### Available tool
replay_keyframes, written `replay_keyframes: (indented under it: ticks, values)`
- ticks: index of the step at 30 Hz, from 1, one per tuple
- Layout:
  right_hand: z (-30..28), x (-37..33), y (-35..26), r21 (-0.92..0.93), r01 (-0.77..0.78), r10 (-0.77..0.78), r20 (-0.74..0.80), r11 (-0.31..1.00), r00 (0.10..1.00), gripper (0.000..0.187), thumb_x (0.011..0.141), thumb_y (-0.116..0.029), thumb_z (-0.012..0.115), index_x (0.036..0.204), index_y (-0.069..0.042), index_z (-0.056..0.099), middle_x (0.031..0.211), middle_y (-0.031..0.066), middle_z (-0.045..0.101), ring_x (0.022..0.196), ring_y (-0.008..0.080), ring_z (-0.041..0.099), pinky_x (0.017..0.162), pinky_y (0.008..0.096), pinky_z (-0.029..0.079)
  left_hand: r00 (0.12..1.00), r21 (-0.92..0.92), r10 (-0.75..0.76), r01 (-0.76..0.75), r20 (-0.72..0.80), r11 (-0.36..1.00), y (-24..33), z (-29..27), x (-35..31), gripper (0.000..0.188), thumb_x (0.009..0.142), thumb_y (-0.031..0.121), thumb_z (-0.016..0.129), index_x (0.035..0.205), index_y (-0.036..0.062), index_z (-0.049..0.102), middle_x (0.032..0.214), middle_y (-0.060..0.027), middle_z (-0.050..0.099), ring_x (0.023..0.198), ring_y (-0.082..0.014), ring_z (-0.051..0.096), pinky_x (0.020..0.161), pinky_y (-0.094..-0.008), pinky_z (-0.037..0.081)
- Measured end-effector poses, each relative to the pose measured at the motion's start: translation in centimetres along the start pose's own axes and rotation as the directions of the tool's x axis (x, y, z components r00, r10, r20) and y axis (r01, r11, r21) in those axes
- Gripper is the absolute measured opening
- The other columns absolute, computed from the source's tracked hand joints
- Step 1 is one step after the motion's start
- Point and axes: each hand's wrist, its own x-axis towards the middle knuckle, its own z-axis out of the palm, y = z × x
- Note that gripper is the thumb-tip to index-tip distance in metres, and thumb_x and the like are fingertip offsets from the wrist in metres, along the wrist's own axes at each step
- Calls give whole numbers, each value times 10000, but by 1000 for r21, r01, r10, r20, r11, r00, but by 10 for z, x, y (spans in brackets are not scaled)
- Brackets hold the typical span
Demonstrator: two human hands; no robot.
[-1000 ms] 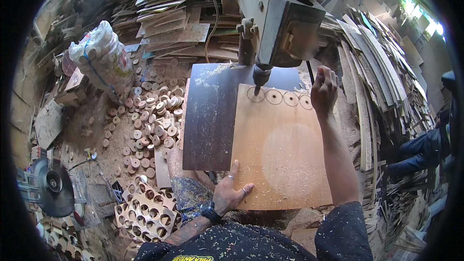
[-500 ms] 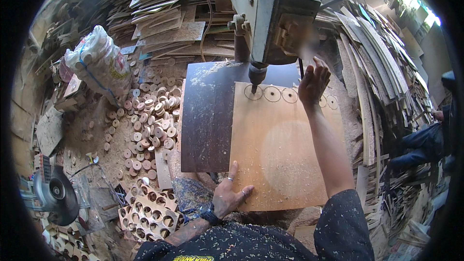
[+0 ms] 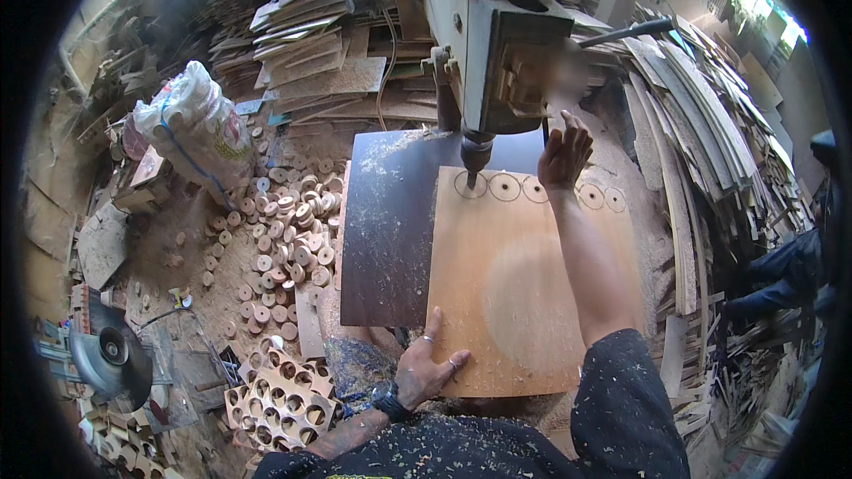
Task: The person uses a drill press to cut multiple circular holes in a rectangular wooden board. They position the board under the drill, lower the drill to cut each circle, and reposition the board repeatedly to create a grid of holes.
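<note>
Right arm: stretched forward from the lower edge over the plywood sheet (image 3: 524, 284), forearm bare, dark speckled sleeve at the shoulder.
Right hand (image 3: 564, 156): raised at the far end of the sheet beside the drill press (image 3: 484, 53); fingers loosely spread and half curled, gripping nothing. Whether its fingertips touch the press head or the lever (image 3: 626, 31) above, I cannot tell, since that spot is blurred.
Left arm: bent in close to the body, a dark band at the wrist.
Left hand (image 3: 424, 371): open and flat, fingers splayed, pressed on the near left corner of the plywood sheet, with rings on two fingers.
Plywood sheet: light brown, lying flat on the dark worktop (image 3: 390, 231), which shows bare to its left; a row of cut circles (image 3: 504, 186) runs along its far edge.
Hole saw (image 3: 472, 160): hangs from the drill press, directly over the leftmost circle of the row, at or just above the sheet's surface.
Floor at left: a heap of wooden discs (image 3: 288, 231), a tied plastic sack (image 3: 195, 133), a board full of round holes (image 3: 280, 404) and a circular saw blade (image 3: 111, 355).
Behind and at right: stacked plywood offcuts (image 3: 319, 44).
Far right edge: another person's blue-clad legs (image 3: 781, 279).
</note>
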Motion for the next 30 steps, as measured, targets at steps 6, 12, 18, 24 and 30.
replay_keyframes:
  ticks: [6, 12, 18, 24, 30]
  values:
    - [4, 2, -5, 20, -125, 123, 95, 992, 988, 470, 1090, -461, 358, 1314, -115, 583, 1187, 204, 617, 1055, 439, 591, 877, 564, 445, 999, 82, 5, -2, -34, 997, 1, 3, -2, 891, 951, 351, 731, 1617, 28, 236, 1300, -327, 640, 1210, -397, 659, 1054, -420, 504]
    - [-91, 27, -33, 94, -389, 271, 568, 917, 777, 579, 1081, -466, 405, 890, -44, 753, 841, 259, 715, 915, 438, 707, 807, 513, 531, 992, 122, 55, -41, -111, 992, -1, 6, 0, 815, 962, 395, 681, 1591, 27, 314, 1114, -343, 695, 1050, -459, 702, 932, -484, 552]
    - [-185, 187, -56, 101, 3, -33, 292, 995, 956, 260, 927, -272, 727, 1042, -40, 710, 923, 194, 742, 794, 309, 744, 703, 426, 579, 994, 58, -9, 15, -109, 998, -4, 9, -1, 770, 973, 330, 690, 1592, 42, 333, 1239, -328, 668, 1181, -432, 664, 1034, -449, 503]
    - [-57, 367, -52, 115, 157, -172, 132, 981, 976, 271, 936, -291, 679, 1127, -112, 751, 1017, 139, 778, 920, 243, 761, 841, 365, 576, 974, 77, 25, -8, -224, 997, -9, 6, -9, 780, 941, 390, 707, 1586, 100, 377, 1189, -341, 677, 1111, -448, 687, 959, -466, 542]
    - [-28, 378, -34, 11, 184, -182, 183, 983, 966, 217, 922, -197, 669, 1072, -74, 767, 879, 91, 774, 813, 180, 736, 760, 326, 573, 880, 44, 39, -21, -473, 999, -67, -58, -59, 794, 937, 222, 746, 1576, -17, 340, 1343, -255, 640, 1172, -309, 668, 1043, -399, 516]
